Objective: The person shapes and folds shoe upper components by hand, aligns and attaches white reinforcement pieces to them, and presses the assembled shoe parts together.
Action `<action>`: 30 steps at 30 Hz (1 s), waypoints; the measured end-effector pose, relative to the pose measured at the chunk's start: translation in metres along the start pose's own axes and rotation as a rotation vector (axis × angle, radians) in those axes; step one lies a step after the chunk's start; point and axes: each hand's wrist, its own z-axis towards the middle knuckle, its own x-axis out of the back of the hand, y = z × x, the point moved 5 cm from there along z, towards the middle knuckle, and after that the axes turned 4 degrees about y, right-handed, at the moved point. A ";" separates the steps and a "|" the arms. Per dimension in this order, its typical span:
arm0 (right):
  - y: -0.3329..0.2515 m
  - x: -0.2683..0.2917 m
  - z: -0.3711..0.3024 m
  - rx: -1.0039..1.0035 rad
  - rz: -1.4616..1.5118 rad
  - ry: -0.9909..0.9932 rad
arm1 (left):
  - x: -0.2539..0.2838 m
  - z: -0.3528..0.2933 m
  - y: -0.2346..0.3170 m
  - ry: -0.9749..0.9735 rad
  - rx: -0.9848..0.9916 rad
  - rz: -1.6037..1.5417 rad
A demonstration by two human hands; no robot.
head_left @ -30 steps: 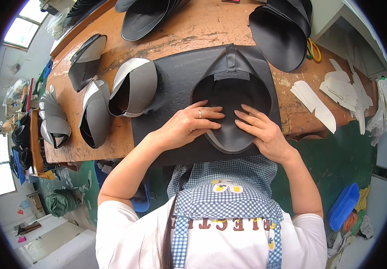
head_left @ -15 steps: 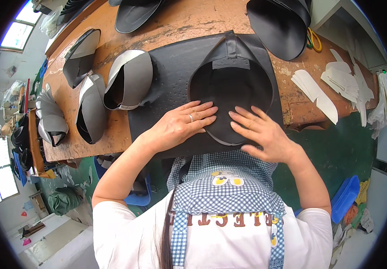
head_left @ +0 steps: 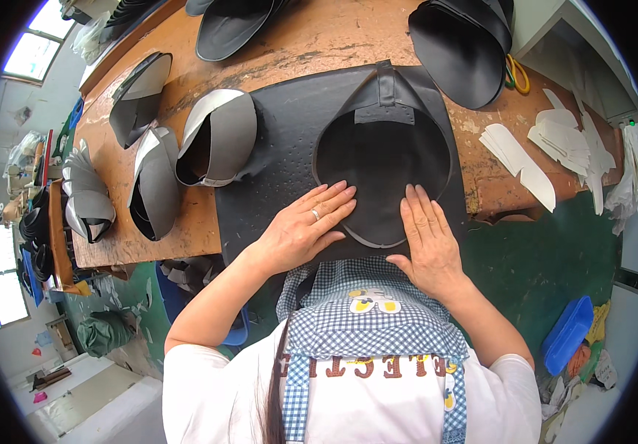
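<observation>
A black leather shoe upper (head_left: 382, 163), its strap-like tab pointing away from me, lies on a black mat (head_left: 282, 140) with small holes at the table's front edge. My left hand (head_left: 308, 226) rests flat on its near left rim, fingers stretched out, a ring on one finger. On the near right side lies my right hand (head_left: 431, 244), also flat, with its thumb held apart. Neither hand grips anything. Left of the mat stand several grey curved lining pieces with white parts, the closest (head_left: 223, 140) touching the mat.
Black shoe uppers lie at the back right (head_left: 459, 55) and back middle (head_left: 234, 26) of the worn wooden table (head_left: 333, 48). Yellow-handled scissors (head_left: 522, 78) sit near white cut pieces (head_left: 518, 166) on the right. A blue bin (head_left: 566, 333) is on the floor, lower right.
My right hand has turned so its fingers point away from me, and it has moved slightly right and nearer. My left hand remains on the left rim. The view has shifted a little.
</observation>
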 end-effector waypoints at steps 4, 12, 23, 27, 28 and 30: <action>0.000 -0.001 -0.007 0.045 -0.039 -0.024 | 0.006 0.004 -0.003 0.102 0.015 -0.046; -0.010 0.002 -0.011 0.109 -0.002 -0.010 | 0.006 0.012 0.001 0.209 0.029 -0.003; -0.010 0.015 -0.006 0.084 0.285 0.120 | 0.037 0.031 0.005 0.678 0.117 0.013; 0.005 0.028 0.009 0.020 0.366 0.183 | 0.043 0.053 -0.002 0.702 0.545 -0.092; 0.009 0.030 0.015 0.010 0.313 0.250 | 0.032 0.055 -0.011 0.661 0.541 -0.162; 0.012 0.027 0.037 0.023 0.181 0.277 | 0.016 0.058 -0.023 0.569 0.570 -0.239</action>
